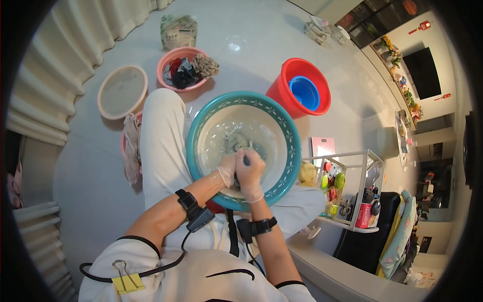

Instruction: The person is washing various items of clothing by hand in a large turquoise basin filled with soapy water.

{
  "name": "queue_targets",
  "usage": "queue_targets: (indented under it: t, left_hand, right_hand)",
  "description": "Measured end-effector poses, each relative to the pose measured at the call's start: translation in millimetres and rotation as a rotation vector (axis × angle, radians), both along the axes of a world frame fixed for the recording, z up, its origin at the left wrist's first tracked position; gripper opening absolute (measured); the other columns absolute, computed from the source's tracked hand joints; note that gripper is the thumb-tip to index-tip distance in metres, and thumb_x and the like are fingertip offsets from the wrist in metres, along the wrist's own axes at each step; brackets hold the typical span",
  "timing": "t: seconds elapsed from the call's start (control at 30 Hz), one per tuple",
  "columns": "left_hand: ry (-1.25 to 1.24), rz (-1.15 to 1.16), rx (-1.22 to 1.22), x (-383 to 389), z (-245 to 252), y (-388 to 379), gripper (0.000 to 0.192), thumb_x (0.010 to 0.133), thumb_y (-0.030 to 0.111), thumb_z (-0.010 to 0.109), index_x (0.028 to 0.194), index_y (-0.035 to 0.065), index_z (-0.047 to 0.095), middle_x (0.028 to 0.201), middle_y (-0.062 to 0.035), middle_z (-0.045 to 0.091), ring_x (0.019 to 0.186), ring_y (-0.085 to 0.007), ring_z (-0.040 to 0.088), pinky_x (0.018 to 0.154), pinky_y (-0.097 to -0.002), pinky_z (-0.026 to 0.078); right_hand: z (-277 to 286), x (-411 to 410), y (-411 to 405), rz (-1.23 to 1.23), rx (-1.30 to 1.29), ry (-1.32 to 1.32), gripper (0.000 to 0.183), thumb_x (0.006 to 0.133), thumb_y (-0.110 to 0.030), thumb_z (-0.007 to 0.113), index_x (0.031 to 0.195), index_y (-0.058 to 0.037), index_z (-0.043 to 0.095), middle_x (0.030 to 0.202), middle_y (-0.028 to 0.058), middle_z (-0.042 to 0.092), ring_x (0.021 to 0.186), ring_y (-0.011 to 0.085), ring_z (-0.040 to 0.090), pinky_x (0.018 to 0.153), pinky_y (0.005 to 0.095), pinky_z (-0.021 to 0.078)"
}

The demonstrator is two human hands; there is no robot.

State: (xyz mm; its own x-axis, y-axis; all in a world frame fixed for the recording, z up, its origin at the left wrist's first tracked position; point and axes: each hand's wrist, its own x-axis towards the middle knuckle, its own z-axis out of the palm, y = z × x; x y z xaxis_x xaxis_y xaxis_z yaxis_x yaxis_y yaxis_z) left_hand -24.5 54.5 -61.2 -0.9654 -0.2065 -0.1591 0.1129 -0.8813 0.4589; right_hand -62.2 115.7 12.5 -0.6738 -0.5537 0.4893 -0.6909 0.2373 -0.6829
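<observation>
A wide teal-rimmed washbasin (290, 143) with a white inside stands between my knees, part full of water. Both my hands wear clear thin gloves and are close together over the water. My left hand (227, 168) and my right hand (251, 170) are clenched on a wet grey cloth (237, 141). One bunched end of it trails towards the water, and a dark bit shows in my right fist. Whether it is one cloth or more, I cannot tell. Straps with black devices sit on both forearms.
A pink basin of clothes (188, 86), a cream basin (122, 92) and a plastic pouch (179, 32) lie ahead. Right of them stands a red bucket (275, 92) holding a blue container (305, 92). A white wheeled rack (349, 224) is near my right knee, with a pink scale (323, 145).
</observation>
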Motion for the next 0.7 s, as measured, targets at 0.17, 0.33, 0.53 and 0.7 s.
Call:
queue_targets:
  t: [0.17,0.33,0.53,0.7]
  left_hand:
    - [-0.483,-0.064,0.027,-6.0,30.9,-6.1,0.023,0.094,0.028,0.049,0.1,0.009,0.06,0.091,-0.0031,0.062,0.081,-0.0144,0.059,0.073,-0.0292,0.049]
    - [-0.467,-0.031,0.303,0.6,-30.6,-19.8,0.024,0.093,0.03,0.052,0.098,0.0077,0.06,0.088,-0.003,0.062,0.079,-0.0128,0.059,0.068,-0.0268,0.048]
    - [-0.379,-0.186,-0.071,7.2,68.2,-9.9,0.026,0.097,0.021,0.043,0.105,0.003,0.06,0.096,-0.0061,0.062,0.085,-0.0125,0.058,0.075,-0.0255,0.047]
    - [-0.199,-0.352,-0.407,6.0,79.8,-38.0,0.035,0.09,0.026,0.056,0.112,-0.0016,0.06,0.102,-0.0078,0.063,0.088,-0.0122,0.059,0.076,-0.0257,0.048]
  right_hand:
    - [-3.0,-9.1,4.2,-0.201,0.082,-0.139,0.012,0.079,-0.01,0.067,0.073,-0.0026,0.06,0.069,0.0136,0.059,0.062,0.0302,0.059,0.057,0.0358,0.0462]
    - [1.4,26.7,2.6,-0.023,-0.028,-0.25,0.01,0.082,-0.005,0.062,0.074,-0.0002,0.058,0.066,0.0146,0.055,0.056,0.0235,0.055,0.055,0.0323,0.0439]
    - [10.2,-26.9,1.9,-0.175,0.137,-0.251,0.016,0.082,-0.015,0.063,0.072,-0.003,0.06,0.063,0.0119,0.057,0.059,0.0281,0.057,0.06,0.0346,0.0463]
    - [11.1,-70.3,23.8,-0.141,-0.019,-0.9,0.028,0.091,-0.026,0.056,0.077,-0.0016,0.06,0.068,0.0044,0.057,0.063,0.0142,0.055,0.06,0.0285,0.0442]
